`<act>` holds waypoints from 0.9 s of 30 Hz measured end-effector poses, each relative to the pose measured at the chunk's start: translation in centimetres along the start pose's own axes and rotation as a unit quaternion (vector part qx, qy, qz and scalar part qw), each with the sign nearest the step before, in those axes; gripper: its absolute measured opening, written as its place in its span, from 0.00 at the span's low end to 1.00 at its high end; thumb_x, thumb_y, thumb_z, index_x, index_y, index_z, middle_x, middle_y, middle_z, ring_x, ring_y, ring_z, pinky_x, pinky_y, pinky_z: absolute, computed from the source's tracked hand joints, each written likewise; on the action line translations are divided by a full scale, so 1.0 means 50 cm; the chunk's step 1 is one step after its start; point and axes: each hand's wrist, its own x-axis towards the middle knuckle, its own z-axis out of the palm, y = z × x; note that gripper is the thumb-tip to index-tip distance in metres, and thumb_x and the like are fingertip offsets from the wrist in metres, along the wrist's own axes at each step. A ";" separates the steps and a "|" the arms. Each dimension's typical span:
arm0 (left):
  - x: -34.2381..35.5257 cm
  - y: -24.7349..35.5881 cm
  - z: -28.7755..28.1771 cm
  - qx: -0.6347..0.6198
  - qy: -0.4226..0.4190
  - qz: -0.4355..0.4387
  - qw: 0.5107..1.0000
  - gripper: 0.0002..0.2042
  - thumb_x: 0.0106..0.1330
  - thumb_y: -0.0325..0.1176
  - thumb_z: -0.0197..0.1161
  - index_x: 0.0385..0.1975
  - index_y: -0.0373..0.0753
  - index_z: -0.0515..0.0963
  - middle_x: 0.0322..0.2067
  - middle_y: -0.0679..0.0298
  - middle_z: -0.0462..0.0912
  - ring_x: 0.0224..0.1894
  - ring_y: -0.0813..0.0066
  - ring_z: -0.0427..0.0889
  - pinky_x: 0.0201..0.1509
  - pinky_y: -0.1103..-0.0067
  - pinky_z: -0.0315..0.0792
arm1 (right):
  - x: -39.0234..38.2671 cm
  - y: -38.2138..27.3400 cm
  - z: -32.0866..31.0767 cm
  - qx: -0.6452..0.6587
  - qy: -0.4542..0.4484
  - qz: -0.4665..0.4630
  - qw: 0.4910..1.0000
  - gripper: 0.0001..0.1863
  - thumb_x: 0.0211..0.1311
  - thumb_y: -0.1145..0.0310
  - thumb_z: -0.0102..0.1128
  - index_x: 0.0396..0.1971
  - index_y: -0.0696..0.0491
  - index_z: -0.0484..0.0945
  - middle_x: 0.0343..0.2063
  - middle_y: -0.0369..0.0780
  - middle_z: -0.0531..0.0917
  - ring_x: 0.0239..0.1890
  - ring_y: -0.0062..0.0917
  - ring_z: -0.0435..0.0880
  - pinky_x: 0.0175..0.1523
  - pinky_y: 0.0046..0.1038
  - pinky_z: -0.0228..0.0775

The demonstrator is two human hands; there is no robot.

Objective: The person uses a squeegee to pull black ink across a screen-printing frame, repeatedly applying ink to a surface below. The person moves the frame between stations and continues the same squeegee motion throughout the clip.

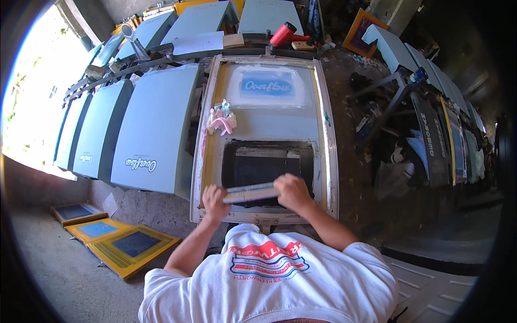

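Nearest: white cotton t-shirt [269,280] with a red and blue print, filling the bottom of the view.

Both bare forearms come up from it to a squeegee [251,192], a long flat bar with a pale grey handle. Left hand [214,202] is closed around its left end, right hand [292,192] wrapped over its right end. Both clamped on it. The bar lies crosswise at the near end of the screen, touching the mesh.

Screen frame [328,161]: one, rectangular, pale rails smeared with ink and tape. Mesh is flat and grey-blue. A dark black inked patch [266,164] sits just beyond the squeegee; the hands cover its near edge. Farther up the mesh, a crumpled pink and white rag [222,123] lies left of centre. At the far end is a whitish rectangle with a blue logo block [266,86].

Left of the frame: three light blue-grey platens [156,129] side by side, smooth, with rounded corners; two show a small white print at the near end.

Floor lower left: rough concrete with three yellow-framed screens [132,245] lying flat and overlapping at the corners.

Right: dark metal press arms [396,97] and a row of boards curving away; can't count them.

Far: one red heat gun [284,33] on a ledge past the frame, more blue-grey platens behind it.
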 end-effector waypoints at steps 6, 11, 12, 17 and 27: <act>0.015 0.056 0.024 -0.058 -0.056 0.013 0.997 0.15 0.32 0.24 0.62 0.26 0.39 0.76 0.27 0.59 0.75 0.33 0.54 0.77 0.37 0.63 0.69 | -0.067 0.021 -0.066 0.014 -0.025 0.040 0.999 0.04 0.43 0.76 0.59 0.23 0.53 0.80 0.27 0.43 0.83 0.37 0.41 0.84 0.45 0.42 0.78; 0.224 0.017 0.174 -0.030 0.014 0.059 0.998 0.14 0.37 0.23 0.61 0.29 0.38 0.76 0.30 0.56 0.74 0.38 0.50 0.77 0.43 0.58 0.70 | 0.071 0.176 -0.097 -0.029 0.068 0.101 0.992 0.12 0.46 0.80 0.57 0.31 0.55 0.85 0.33 0.47 0.86 0.42 0.45 0.85 0.48 0.42 0.78; 0.258 0.007 0.202 -0.044 0.024 0.063 0.997 0.14 0.37 0.22 0.62 0.28 0.38 0.76 0.30 0.57 0.75 0.38 0.51 0.77 0.43 0.60 0.70 | 0.095 0.202 -0.098 -0.027 0.076 0.110 0.991 0.11 0.45 0.80 0.57 0.29 0.56 0.85 0.31 0.48 0.86 0.40 0.47 0.85 0.49 0.43 0.78; 0.222 0.019 0.211 0.000 -0.007 0.069 0.998 0.14 0.35 0.24 0.64 0.28 0.39 0.76 0.31 0.57 0.76 0.39 0.51 0.78 0.44 0.61 0.71 | 0.031 0.191 -0.078 -0.020 0.028 0.152 0.988 0.11 0.44 0.79 0.57 0.29 0.56 0.84 0.33 0.48 0.86 0.42 0.46 0.85 0.49 0.44 0.78; 0.068 0.044 0.071 -0.058 -0.065 0.097 0.991 0.16 0.30 0.25 0.63 0.26 0.41 0.77 0.29 0.59 0.76 0.35 0.54 0.78 0.40 0.60 0.71 | -0.106 0.037 -0.072 -0.001 -0.004 0.089 0.996 0.06 0.42 0.76 0.59 0.24 0.54 0.79 0.28 0.43 0.83 0.37 0.41 0.84 0.44 0.42 0.78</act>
